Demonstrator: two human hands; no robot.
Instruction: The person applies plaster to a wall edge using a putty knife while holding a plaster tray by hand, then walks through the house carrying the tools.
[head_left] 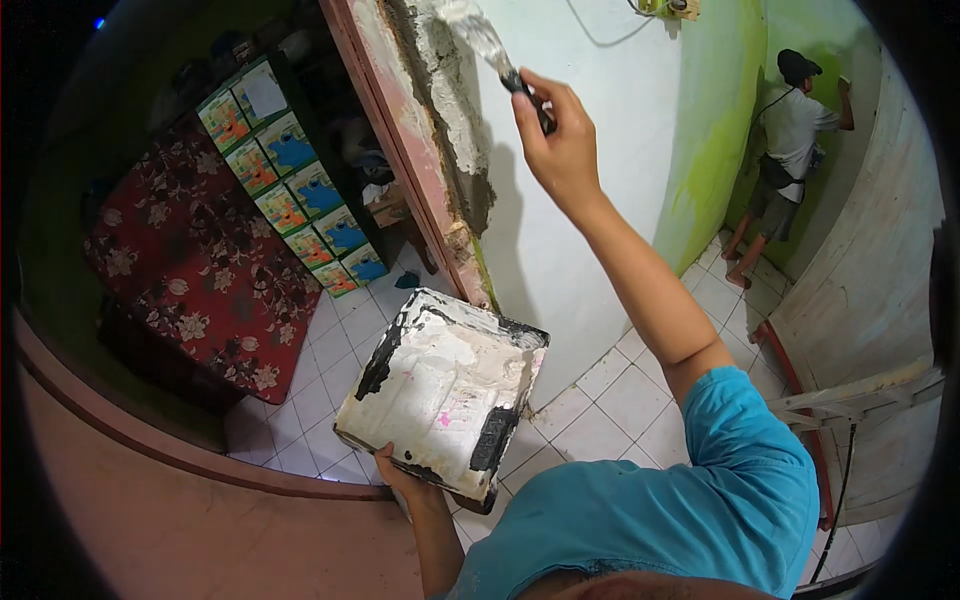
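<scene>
My right hand (555, 140) is closed on the black handle of a white-coated tool (485, 40), a brush or scraper, held up by the cracked, patched edge (460, 170) of the white wall beside a pink door frame (360, 80). My left hand (400, 470) grips the lower-left edge of a paint tray (440, 390), smeared with white and beige material over black plastic, held low in front of me.
At left are a patterned red mattress (190, 260) and a stack of colourful boxes (300, 190). Another person (790, 140) faces a green wall at upper right. A wooden ladder (860, 395) stands at right, above white floor tiles (600, 420).
</scene>
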